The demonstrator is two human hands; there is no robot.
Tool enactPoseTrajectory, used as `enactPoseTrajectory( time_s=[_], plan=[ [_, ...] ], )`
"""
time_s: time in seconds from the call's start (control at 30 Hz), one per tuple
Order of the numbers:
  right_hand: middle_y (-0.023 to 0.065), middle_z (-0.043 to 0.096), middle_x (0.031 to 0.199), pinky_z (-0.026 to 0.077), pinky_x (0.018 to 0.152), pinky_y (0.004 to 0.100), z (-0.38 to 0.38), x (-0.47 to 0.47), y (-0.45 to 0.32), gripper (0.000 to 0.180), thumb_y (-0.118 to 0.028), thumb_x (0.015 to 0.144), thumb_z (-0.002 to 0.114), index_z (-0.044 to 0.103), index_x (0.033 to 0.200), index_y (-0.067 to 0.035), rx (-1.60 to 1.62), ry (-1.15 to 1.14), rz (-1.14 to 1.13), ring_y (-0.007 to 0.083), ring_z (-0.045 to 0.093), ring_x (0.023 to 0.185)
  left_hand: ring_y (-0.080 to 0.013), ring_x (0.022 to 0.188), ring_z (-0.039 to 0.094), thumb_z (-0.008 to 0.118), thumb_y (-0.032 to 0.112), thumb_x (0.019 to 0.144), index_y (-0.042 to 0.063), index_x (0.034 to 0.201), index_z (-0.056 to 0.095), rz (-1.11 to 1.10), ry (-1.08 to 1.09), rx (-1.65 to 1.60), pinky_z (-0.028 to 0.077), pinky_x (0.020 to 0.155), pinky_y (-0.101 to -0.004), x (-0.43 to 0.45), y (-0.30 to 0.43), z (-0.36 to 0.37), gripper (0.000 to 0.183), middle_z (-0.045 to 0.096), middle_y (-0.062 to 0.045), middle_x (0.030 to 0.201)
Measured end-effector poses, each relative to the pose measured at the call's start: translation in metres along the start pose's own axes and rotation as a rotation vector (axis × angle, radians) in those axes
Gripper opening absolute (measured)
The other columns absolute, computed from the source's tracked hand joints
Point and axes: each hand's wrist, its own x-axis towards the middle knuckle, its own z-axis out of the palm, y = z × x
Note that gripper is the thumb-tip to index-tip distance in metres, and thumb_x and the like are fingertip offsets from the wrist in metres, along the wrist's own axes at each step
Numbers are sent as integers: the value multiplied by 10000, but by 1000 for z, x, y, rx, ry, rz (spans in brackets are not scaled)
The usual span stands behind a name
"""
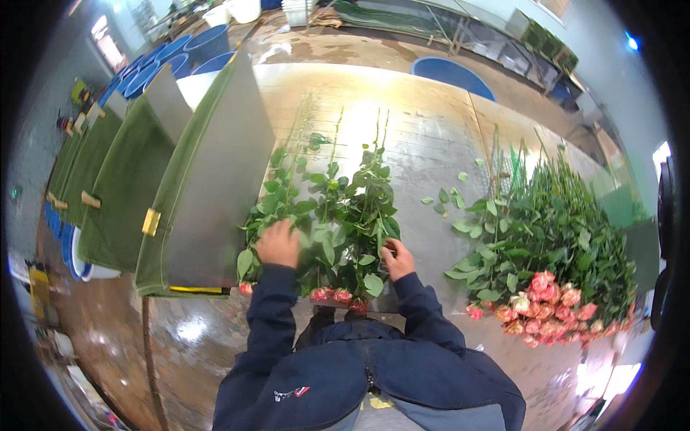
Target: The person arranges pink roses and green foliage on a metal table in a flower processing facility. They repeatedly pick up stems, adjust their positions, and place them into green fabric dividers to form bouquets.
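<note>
Several long-stemmed pink roses (342, 295) lie on a metal table (431, 226) before me, their blooms at the near edge and their leafy stems (372, 183) pointing away. My left hand (278, 245) lies back-up over the leaves of the leftmost stems; its fingertips are partly hidden among the foliage. At the right side of these roses is my right hand (398, 259), fingers curled against the leaves. Whether either hand grips a stem cannot be made out. A large pile of pink and cream roses (544, 307) lies farther right, blooms also towards me.
Upright metal dividers (221, 178) with green cloth (180, 178) and clips stand along the left. Loose leaves (444, 196) are scattered between the roses and the pile. Blue tubs (207, 43) stand at the back left, and a blue basin (453, 75) sits beyond the table.
</note>
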Motion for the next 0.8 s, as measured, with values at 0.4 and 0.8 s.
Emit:
enactPoseTrajectory(
  time_s=[0.4,0.8],
  plan=[
    [225,524,966,437,762,425,68,4,12,503,-226,678,631,440,1077,15,-236,-60,-216,384,517,913,-320,964,550,610,161,739,15,1144,483,13,-296,-599,427,831,-353,-19,60,104,449,580,-170,1032],
    [211,587,931,460,757,385,73,3,9,410,-122,661,628,502,1038,-22,64,-112,-116,381,555,884,-228,905,574,666,126,712,-37,1089,514,-213,-520,-1035,444,809,-320,-20,51,119,438,599,-144,1010]
  ],
)
